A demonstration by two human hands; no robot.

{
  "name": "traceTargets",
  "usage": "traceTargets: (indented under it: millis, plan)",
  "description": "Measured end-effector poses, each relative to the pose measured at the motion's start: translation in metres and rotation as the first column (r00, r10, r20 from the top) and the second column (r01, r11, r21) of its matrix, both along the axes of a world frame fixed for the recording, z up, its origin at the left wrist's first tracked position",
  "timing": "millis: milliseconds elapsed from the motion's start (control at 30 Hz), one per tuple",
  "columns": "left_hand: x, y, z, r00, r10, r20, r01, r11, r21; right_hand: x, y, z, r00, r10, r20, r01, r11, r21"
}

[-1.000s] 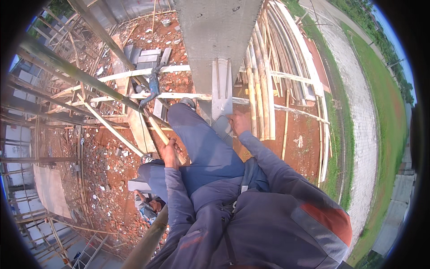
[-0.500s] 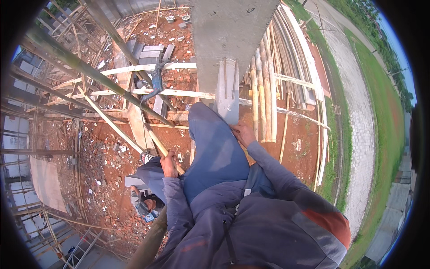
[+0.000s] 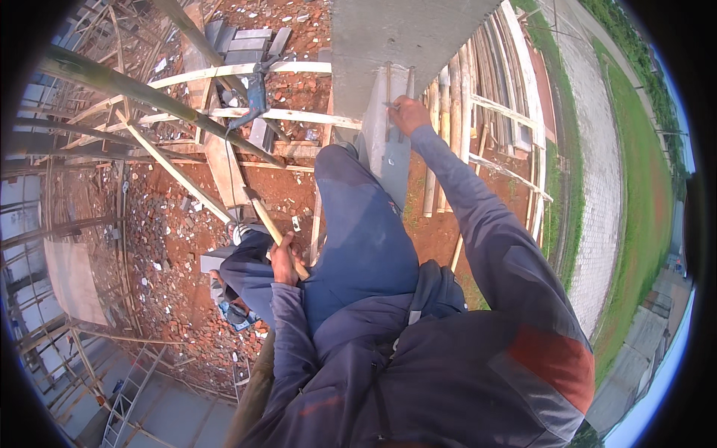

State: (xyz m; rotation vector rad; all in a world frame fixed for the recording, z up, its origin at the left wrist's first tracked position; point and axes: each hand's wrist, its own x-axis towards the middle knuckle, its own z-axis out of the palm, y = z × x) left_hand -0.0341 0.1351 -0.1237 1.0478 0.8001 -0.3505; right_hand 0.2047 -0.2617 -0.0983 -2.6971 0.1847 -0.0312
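Observation:
My left hand (image 3: 283, 261) is closed round a pale wooden handle (image 3: 269, 225), which slants up and to the left beside my left thigh. The handle's far end looks darker, but its kind of head is unclear. My right hand (image 3: 409, 116) reaches forward with its fingers pinched at one of two thin rods (image 3: 388, 82) that lie along a grey slab (image 3: 385, 160). Something small may be between those fingertips; I cannot make it out. The slab stands against a wide grey concrete face (image 3: 403, 33), just past my knee.
A blue power tool (image 3: 256, 95) with a cord hangs at the wooden rails (image 3: 299, 116). A bamboo pole (image 3: 149, 97) crosses at left. Grey blocks (image 3: 248, 45) lie on rubble-strewn ground below. Another person's hand (image 3: 216, 276) is at lower left. Stacked poles (image 3: 457, 75) lie at right.
My right hand has moved forward from the slab's near end to the rods. The view has tilted, so the scene sits higher. My left hand keeps hold of the wooden handle.

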Motion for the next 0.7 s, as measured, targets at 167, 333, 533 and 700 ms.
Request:
traceTargets:
  millis: [167, 333, 533, 700]
  plan:
    - [0.001, -0.005, 0.007, 0.999, -0.041, -0.017, 0.042, 0.997, 0.059, 0.041, 0.018, -0.015, 0.982, -0.089, -0.169, 0.045, 0.968, -0.248]
    - [0.02, -0.02, 0.019, 0.981, -0.193, -0.008, 0.19, 0.952, 0.241, 0.055, -0.004, -0.047, 0.925, -0.235, -0.298, 0.252, 0.968, 0.017]
    - [0.108, -0.032, 0.059, 0.748, -0.664, 0.007, 0.454, 0.518, 0.725, 0.056, -0.023, -0.029, 0.829, -0.051, -0.557, 0.449, 0.654, 0.609]
    - [0.206, -0.061, 0.114, 0.236, -0.962, -0.138, -0.006, -0.144, 0.99, 0.05, -0.024, -0.024, 0.831, 0.023, -0.556, 0.478, 0.483, 0.734]
